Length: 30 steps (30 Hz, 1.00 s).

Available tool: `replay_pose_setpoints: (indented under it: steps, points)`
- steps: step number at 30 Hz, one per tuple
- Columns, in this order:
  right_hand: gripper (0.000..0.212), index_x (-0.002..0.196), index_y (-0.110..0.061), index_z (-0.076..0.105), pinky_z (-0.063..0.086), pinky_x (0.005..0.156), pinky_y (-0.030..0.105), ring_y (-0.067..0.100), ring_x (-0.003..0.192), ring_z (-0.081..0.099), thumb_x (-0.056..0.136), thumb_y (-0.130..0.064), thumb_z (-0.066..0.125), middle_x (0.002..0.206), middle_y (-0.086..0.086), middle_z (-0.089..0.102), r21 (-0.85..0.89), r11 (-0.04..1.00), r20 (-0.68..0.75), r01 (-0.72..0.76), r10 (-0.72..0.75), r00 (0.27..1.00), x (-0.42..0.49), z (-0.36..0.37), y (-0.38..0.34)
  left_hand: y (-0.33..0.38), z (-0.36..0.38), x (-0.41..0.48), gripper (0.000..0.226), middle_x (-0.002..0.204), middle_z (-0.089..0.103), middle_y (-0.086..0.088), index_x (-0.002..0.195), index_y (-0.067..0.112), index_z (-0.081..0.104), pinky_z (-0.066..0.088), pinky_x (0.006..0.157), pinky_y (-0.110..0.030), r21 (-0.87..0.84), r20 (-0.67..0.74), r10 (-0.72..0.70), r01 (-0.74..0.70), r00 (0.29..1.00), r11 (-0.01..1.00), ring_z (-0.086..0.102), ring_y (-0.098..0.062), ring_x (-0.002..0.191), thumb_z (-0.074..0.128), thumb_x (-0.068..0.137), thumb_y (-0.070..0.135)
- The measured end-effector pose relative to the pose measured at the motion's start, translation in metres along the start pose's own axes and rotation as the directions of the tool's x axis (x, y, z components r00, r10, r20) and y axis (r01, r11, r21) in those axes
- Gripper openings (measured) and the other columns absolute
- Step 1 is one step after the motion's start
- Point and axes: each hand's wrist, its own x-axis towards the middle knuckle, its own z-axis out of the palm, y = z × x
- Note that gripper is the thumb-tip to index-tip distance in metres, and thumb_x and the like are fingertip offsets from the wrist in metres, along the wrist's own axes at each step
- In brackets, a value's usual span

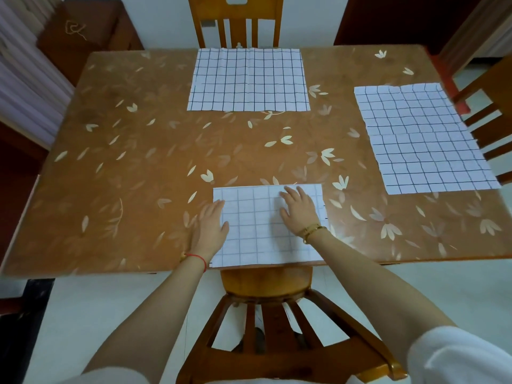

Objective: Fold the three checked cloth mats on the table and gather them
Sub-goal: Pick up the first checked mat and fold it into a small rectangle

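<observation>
Three white mats with dark checks lie on the brown leaf-patterned table (133, 162). The near mat (255, 231) sits at the table's front edge and looks folded, its pale underside up. My left hand (211, 225) lies flat at its left edge, fingers spread, partly on the table. My right hand (297, 209) presses flat on its upper right part. A second mat (248, 80) lies unfolded at the far middle. The third mat (421, 139) lies unfolded at the right edge.
A wooden chair (266, 314) stands between me and the table's front edge. Another chair (238, 20) stands at the far side and one (490, 112) at the right. A dark cabinet (83, 29) is at the back left.
</observation>
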Motion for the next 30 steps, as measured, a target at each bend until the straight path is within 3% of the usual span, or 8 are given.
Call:
replay_pose_setpoints:
  steps: [4,7,17,23,27,30]
  points:
    - [0.055,0.153,-0.019,0.021,0.006,0.120,0.053,0.027,0.151,0.001,0.101,-0.030,0.035,0.163,-0.005,0.010,-0.051,0.997,0.130,0.061,-0.053,0.990,0.027,0.008,-0.031,0.010,0.000,0.025,0.066,0.166,0.003,0.003,0.158,0.018,0.009,0.010,0.120,-0.052,0.206,0.206,0.069,-0.112,0.976,0.972,0.001,-0.028,0.152,0.041,0.102,0.031]
    - [0.056,0.155,-0.020,0.014,0.002,0.120,0.053,0.025,0.151,-0.005,0.103,-0.030,0.029,0.164,-0.006,0.005,-0.075,0.994,0.204,0.082,-0.065,0.977,0.041,0.016,-0.046,0.012,0.000,0.038,0.067,0.165,-0.008,0.005,0.158,0.019,-0.001,0.006,0.120,-0.055,0.261,0.293,0.027,-0.107,0.956,0.959,-0.009,-0.027,0.152,0.036,0.104,0.034]
    - [0.056,0.156,-0.018,0.010,0.001,0.120,0.056,0.027,0.151,-0.006,0.103,-0.030,0.025,0.164,-0.007,0.001,-0.135,0.978,0.277,0.162,-0.120,0.953,0.067,0.034,-0.069,-0.002,0.002,0.064,0.074,0.164,-0.015,0.010,0.158,0.025,-0.002,0.001,0.117,-0.064,0.264,0.383,-0.036,-0.071,0.923,0.962,-0.013,-0.026,0.151,0.045,0.101,0.033]
    - [0.054,0.156,-0.018,0.012,0.000,0.120,0.054,0.024,0.151,-0.005,0.104,-0.030,0.022,0.164,-0.007,0.004,-0.143,0.978,0.245,0.153,-0.114,0.963,0.067,0.038,-0.061,-0.008,0.000,0.067,0.076,0.163,-0.016,0.012,0.157,0.029,-0.001,0.001,0.116,-0.066,0.244,0.374,-0.016,-0.082,0.927,0.966,-0.015,-0.026,0.151,0.047,0.100,0.036]
    - [0.053,0.155,-0.019,0.016,-0.002,0.120,0.055,0.024,0.151,-0.006,0.104,-0.030,0.021,0.164,-0.008,0.008,-0.099,0.994,0.155,0.049,-0.033,0.987,0.056,0.031,-0.034,-0.007,-0.001,0.067,0.076,0.164,-0.015,0.012,0.157,0.031,-0.001,0.000,0.117,-0.065,0.250,0.362,-0.015,-0.082,0.932,0.965,-0.016,-0.027,0.151,0.048,0.099,0.037]
    - [0.054,0.156,-0.019,0.013,-0.004,0.120,0.055,0.025,0.151,-0.005,0.104,-0.032,0.019,0.164,-0.007,0.009,-0.127,0.987,0.079,-0.098,0.108,0.991,0.042,0.024,0.006,-0.008,0.000,0.068,0.076,0.164,-0.014,0.013,0.157,0.031,0.000,-0.002,0.117,-0.065,0.236,0.361,-0.020,-0.070,0.933,0.969,-0.016,-0.027,0.151,0.049,0.099,0.037]
